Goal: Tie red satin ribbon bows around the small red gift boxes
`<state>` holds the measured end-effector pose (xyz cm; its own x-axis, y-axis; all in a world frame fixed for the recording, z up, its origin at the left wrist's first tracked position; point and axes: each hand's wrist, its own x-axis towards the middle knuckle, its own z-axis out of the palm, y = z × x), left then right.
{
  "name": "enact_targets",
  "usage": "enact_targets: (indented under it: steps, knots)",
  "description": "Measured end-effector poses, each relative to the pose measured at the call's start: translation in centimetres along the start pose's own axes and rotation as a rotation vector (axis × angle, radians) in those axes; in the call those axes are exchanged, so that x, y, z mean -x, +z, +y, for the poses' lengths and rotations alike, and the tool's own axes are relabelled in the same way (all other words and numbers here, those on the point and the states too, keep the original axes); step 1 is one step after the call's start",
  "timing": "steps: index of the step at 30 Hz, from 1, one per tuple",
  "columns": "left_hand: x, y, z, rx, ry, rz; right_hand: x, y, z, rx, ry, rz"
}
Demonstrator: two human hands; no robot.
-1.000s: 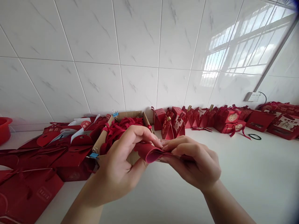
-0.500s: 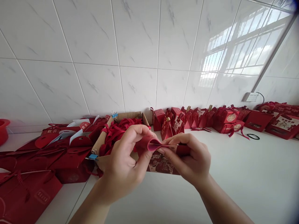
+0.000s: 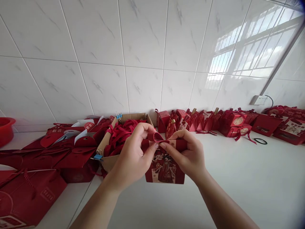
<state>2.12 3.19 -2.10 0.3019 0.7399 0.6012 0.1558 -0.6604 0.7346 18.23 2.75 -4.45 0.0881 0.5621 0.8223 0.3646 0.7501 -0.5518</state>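
Between my hands, at the top of a red gift box (image 3: 165, 170) with printed figures on its front, a dark red ribbon (image 3: 158, 136) makes a loop. My left hand (image 3: 139, 149) pinches the loop between thumb and fingers. Close beside it, my right hand (image 3: 186, 151) pinches the ribbon near the middle, thumb tip almost meeting the left thumb. The box's lower edge hangs below my hands over the white tabletop (image 3: 214, 190). My fingers hide part of the ribbon and the box's top.
An open cardboard box (image 3: 110, 161) of red ribbons, with blue binder clips (image 3: 97, 157), stands behind my left hand. Red gift bags (image 3: 30, 194) crowd the left. Finished-looking small boxes (image 3: 163, 121) line the tiled wall. A black ring (image 3: 260, 141) lies at right; a red basin (image 3: 6, 130) sits far left.
The ribbon loop has become smaller and both hands have drawn closer together. The box's printed front now shows more fully below them. The view has shifted slightly.
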Motion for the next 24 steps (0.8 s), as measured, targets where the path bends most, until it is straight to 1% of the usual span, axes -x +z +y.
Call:
enact_targets:
  steps: [3,5,6,8,10,11,16,20,24]
  knots:
    - [-0.02,-0.57,0.55,0.053,-0.026,-0.055,-0.10,-0.02,0.01,-0.028,0.043,-0.018]
    - [-0.14,-0.91,0.79,0.072,-0.058,-0.099,-0.23,-0.07,0.05,-0.087,0.111,-0.076]
    - [-0.23,-1.01,0.83,0.061,-0.078,-0.094,-0.28,-0.10,0.07,-0.131,0.153,-0.121]
    - [-0.43,-1.09,0.72,0.004,-0.110,-0.026,-0.32,-0.15,0.06,-0.230,0.242,-0.214]
    - [-0.60,-1.06,0.50,-0.061,-0.113,0.048,-0.27,-0.18,0.01,-0.313,0.309,-0.283]
    - [-0.67,-1.05,0.40,-0.082,-0.108,0.063,-0.22,-0.19,-0.02,-0.346,0.332,-0.309]
    - [-0.68,-1.10,0.22,-0.120,-0.083,0.049,0.07,-0.34,-0.24,-0.464,0.380,-0.433]
    - [-0.55,-0.99,0.15,-0.108,-0.089,0.043,0.17,-0.29,-0.48,-0.516,0.431,-0.484]
    - [-0.51,-0.65,0.14,-0.088,-0.069,-0.013,0.17,0.14,-0.54,-0.571,0.478,-0.465]
